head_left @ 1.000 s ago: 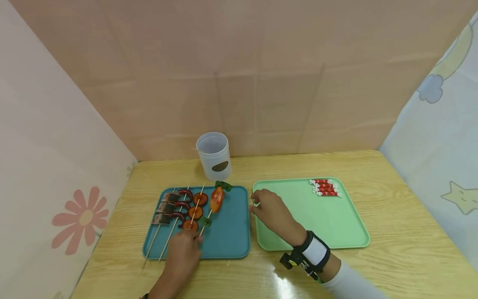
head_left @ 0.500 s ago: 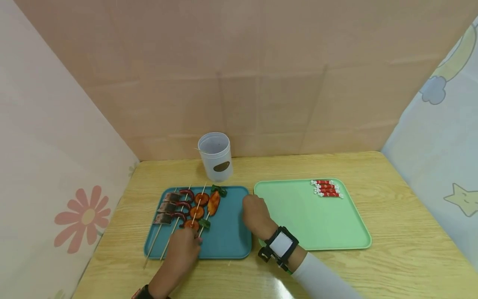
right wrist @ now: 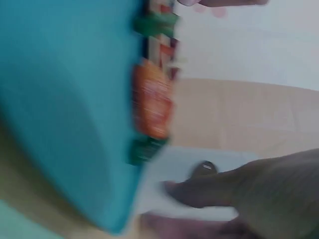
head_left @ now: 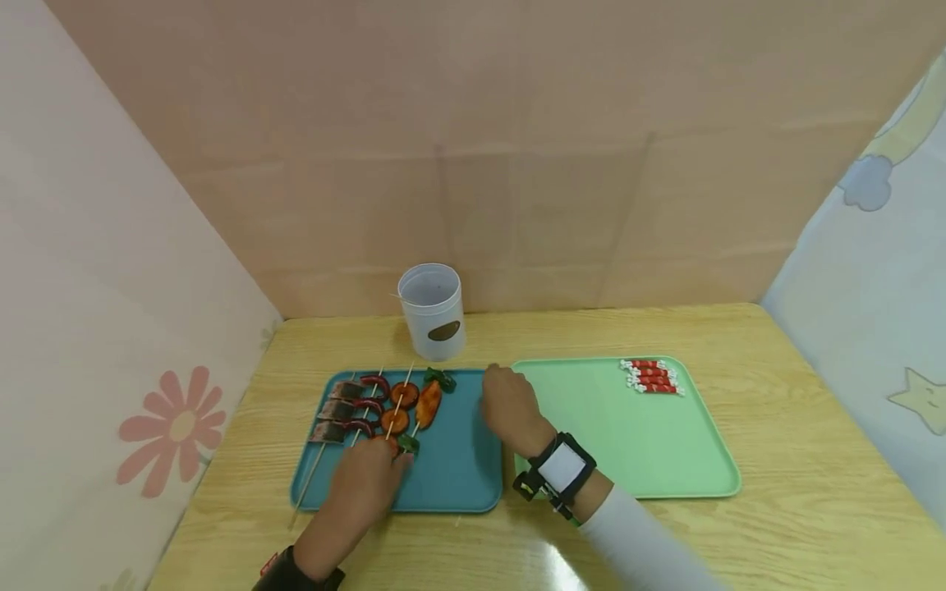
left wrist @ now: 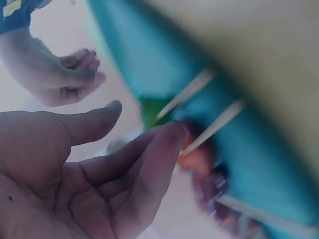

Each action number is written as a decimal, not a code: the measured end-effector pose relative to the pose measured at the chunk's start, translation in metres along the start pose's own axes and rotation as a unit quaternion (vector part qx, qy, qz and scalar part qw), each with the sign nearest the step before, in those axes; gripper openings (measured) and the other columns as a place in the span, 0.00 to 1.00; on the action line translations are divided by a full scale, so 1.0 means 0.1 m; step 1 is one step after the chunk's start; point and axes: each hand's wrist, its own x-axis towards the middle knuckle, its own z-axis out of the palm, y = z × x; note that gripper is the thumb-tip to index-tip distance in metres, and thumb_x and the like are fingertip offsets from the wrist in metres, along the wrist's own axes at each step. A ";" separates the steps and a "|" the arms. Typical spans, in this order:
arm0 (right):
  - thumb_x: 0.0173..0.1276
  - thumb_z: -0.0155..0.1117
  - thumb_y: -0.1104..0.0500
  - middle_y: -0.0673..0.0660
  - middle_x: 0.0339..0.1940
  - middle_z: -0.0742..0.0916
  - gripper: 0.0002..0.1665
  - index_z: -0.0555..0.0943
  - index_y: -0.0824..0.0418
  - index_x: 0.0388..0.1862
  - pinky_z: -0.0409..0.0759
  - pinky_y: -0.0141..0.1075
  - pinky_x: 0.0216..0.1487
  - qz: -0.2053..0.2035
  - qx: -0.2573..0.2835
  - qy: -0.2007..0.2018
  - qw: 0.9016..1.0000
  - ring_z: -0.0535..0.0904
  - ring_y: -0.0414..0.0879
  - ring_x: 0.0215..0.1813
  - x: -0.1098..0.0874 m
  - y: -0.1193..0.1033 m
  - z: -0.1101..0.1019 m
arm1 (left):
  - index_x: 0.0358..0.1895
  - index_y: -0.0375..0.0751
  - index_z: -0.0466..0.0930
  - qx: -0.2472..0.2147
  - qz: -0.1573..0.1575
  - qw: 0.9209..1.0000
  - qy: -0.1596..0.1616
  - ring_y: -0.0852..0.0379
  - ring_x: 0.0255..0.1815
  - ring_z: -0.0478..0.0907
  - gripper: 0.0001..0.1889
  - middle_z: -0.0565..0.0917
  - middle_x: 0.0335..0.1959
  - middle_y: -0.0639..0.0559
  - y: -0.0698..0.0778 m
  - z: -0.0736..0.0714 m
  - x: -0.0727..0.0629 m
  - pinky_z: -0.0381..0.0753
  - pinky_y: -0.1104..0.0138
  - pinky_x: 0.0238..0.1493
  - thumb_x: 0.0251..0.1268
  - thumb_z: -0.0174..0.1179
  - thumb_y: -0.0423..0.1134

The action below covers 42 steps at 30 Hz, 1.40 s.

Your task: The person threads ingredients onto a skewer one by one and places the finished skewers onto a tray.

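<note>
On a blue tray (head_left: 466,484) lie several skewers of food. At the right is a skewer of orange-brown meat (head_left: 428,404) with green pepper pieces; beside it are skewers of round orange-brown slices (head_left: 395,422), dark red curved pieces (head_left: 375,382) and grey fish-like pieces (head_left: 328,432). My left hand (head_left: 365,480) is over the front sticks, partly covering the lower slice; in the left wrist view its thumb (left wrist: 94,124) stands apart from the fingers, with nothing between them. My right hand (head_left: 513,410) is over the blue tray's right edge, holding nothing, its thumb (right wrist: 209,191) extended.
A pale green tray (head_left: 621,484) stands to the right, with several red-wrapped candies (head_left: 654,377) at its back right. Behind the blue tray is a translucent white bucket (head_left: 436,320). Pink and pale blue patterned walls enclose the wooden table (head_left: 798,460).
The meat-and-pepper skewer has settled flat beside the others. My right hand has moved left from the green tray to the blue tray's edge. My left hand has let go of the stick.
</note>
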 end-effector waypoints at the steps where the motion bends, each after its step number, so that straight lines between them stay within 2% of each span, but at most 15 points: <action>1: 0.66 0.69 0.69 0.55 0.21 0.78 0.14 0.75 0.63 0.24 0.72 0.33 0.17 -0.020 0.004 0.031 0.999 0.75 0.44 0.21 0.06 -0.01 -0.06 | 0.12 0.45 0.70 0.000 0.005 1.000 0.020 0.60 0.11 0.61 0.26 0.61 0.11 0.57 0.02 -0.05 0.04 0.54 0.70 0.15 0.66 0.71 0.46; 3: 0.67 0.73 0.64 0.57 0.26 0.83 0.10 0.78 0.65 0.32 0.78 0.35 0.22 -0.067 0.029 0.093 0.993 0.80 0.46 0.25 0.24 -0.06 -0.19 | 0.19 0.41 0.76 -0.021 0.014 0.998 0.059 0.61 0.10 0.61 0.21 0.64 0.12 0.56 0.08 -0.18 0.16 0.55 0.70 0.13 0.68 0.69 0.46; 5: 0.68 0.73 0.60 0.58 0.36 0.86 0.11 0.81 0.65 0.42 0.84 0.38 0.32 -0.108 0.039 0.118 0.986 0.84 0.49 0.35 0.46 -0.13 -0.34 | 0.37 0.36 0.83 -0.054 0.017 0.994 0.090 0.58 0.13 0.66 0.16 0.72 0.17 0.52 0.15 -0.31 0.33 0.61 0.69 0.14 0.70 0.67 0.48; 7: 0.70 0.71 0.57 0.60 0.45 0.86 0.14 0.83 0.64 0.50 0.86 0.39 0.44 -0.144 0.032 0.112 0.983 0.84 0.50 0.45 0.71 -0.19 -0.47 | 0.61 0.33 0.78 -0.106 0.013 0.989 0.098 0.52 0.24 0.78 0.25 0.82 0.33 0.45 0.23 -0.40 0.53 0.75 0.63 0.21 0.71 0.67 0.48; 9: 0.71 0.71 0.54 0.60 0.53 0.86 0.20 0.82 0.63 0.57 0.85 0.40 0.57 -0.159 0.009 0.074 0.984 0.84 0.52 0.56 0.94 -0.25 -0.57 | 0.75 0.35 0.64 -0.158 0.000 0.983 0.091 0.43 0.42 0.82 0.38 0.80 0.52 0.37 0.29 -0.43 0.76 0.84 0.54 0.38 0.70 0.68 0.49; 13: 0.74 0.67 0.53 0.59 0.63 0.85 0.26 0.80 0.62 0.66 0.77 0.43 0.71 -0.163 -0.012 -0.041 0.986 0.80 0.53 0.67 1.27 -0.30 -0.63 | 0.83 0.36 0.48 -0.226 -0.018 0.969 0.101 0.30 0.68 0.71 0.54 0.63 0.75 0.30 0.38 -0.31 1.24 0.77 0.40 0.64 0.61 0.75 0.47; 16: 0.79 0.61 0.55 0.59 0.57 0.88 0.19 0.82 0.62 0.62 0.80 0.42 0.66 -0.173 0.006 -0.098 0.980 0.83 0.52 0.62 1.39 -0.31 -0.54 | 0.83 0.36 0.43 -0.260 -0.011 0.958 0.120 0.29 0.73 0.66 0.60 0.56 0.80 0.29 0.40 -0.16 1.52 0.74 0.41 0.69 0.56 0.79 0.45; 19: 0.82 0.56 0.58 0.58 0.46 0.89 0.14 0.84 0.63 0.55 0.83 0.39 0.56 -0.201 0.013 -0.095 0.975 0.86 0.50 0.51 1.43 -0.34 -0.44 | 0.82 0.36 0.47 -0.289 0.014 0.946 0.145 0.32 0.69 0.73 0.53 0.67 0.75 0.31 0.39 -0.05 1.71 0.79 0.45 0.63 0.62 0.74 0.40; 23: 0.82 0.54 0.60 0.58 0.37 0.89 0.13 0.86 0.63 0.44 0.79 0.34 0.42 -0.219 0.017 -0.043 0.975 0.85 0.48 0.39 1.46 -0.43 -0.41 | 0.77 0.33 0.58 -0.301 0.032 0.932 0.202 0.36 0.45 0.85 0.35 0.82 0.54 0.32 0.37 -0.06 1.81 0.83 0.47 0.42 0.70 0.61 0.34; 26: 0.80 0.57 0.61 0.58 0.32 0.88 0.13 0.85 0.63 0.37 0.72 0.34 0.36 -0.225 0.035 -0.012 0.974 0.83 0.48 0.35 1.46 -0.49 -0.43 | 0.73 0.31 0.63 -0.294 0.031 0.927 0.229 0.39 0.32 0.84 0.28 0.84 0.43 0.33 0.35 -0.11 1.80 0.80 0.52 0.31 0.72 0.57 0.34; 31: 0.78 0.61 0.61 0.55 0.30 0.86 0.12 0.84 0.60 0.32 0.75 0.34 0.38 -0.236 0.067 0.024 0.969 0.82 0.46 0.35 1.41 -0.43 -0.37 | 0.76 0.34 0.61 -0.302 0.023 0.931 0.205 0.41 0.25 0.80 0.29 0.84 0.39 0.34 0.34 -0.12 1.73 0.75 0.58 0.26 0.74 0.55 0.34; 34: 0.78 0.61 0.59 0.54 0.33 0.88 0.11 0.85 0.60 0.35 0.79 0.34 0.39 -0.226 0.106 0.056 0.967 0.83 0.45 0.36 1.34 -0.38 -0.33 | 0.78 0.35 0.58 -0.306 0.008 0.933 0.188 0.38 0.34 0.85 0.34 0.85 0.47 0.32 0.33 -0.08 1.71 0.83 0.54 0.33 0.72 0.59 0.35; 37: 0.77 0.63 0.57 0.56 0.41 0.89 0.10 0.87 0.62 0.43 0.84 0.35 0.46 -0.207 0.174 0.105 0.957 0.85 0.47 0.43 1.26 -0.37 -0.37 | 0.79 0.37 0.58 -0.313 -0.001 0.933 0.179 0.37 0.53 0.85 0.43 0.83 0.59 0.33 0.30 -0.07 1.72 0.86 0.48 0.52 0.63 0.69 0.38; 39: 0.76 0.64 0.56 0.56 0.46 0.90 0.12 0.87 0.62 0.47 0.86 0.35 0.50 -0.194 0.220 0.144 0.945 0.87 0.47 0.48 1.21 -0.37 -0.45 | 0.78 0.38 0.58 -0.325 -0.004 0.931 0.167 0.37 0.64 0.79 0.49 0.78 0.66 0.36 0.27 -0.08 1.72 0.82 0.46 0.63 0.55 0.76 0.40; 42: 0.74 0.67 0.57 0.57 0.44 0.91 0.12 0.88 0.64 0.49 0.87 0.34 0.51 -0.179 0.301 0.205 0.914 0.89 0.47 0.47 1.14 -0.37 -0.63 | 0.78 0.37 0.56 -0.332 0.000 0.931 0.149 0.37 0.70 0.74 0.53 0.73 0.70 0.36 0.21 -0.14 1.69 0.76 0.44 0.69 0.51 0.80 0.40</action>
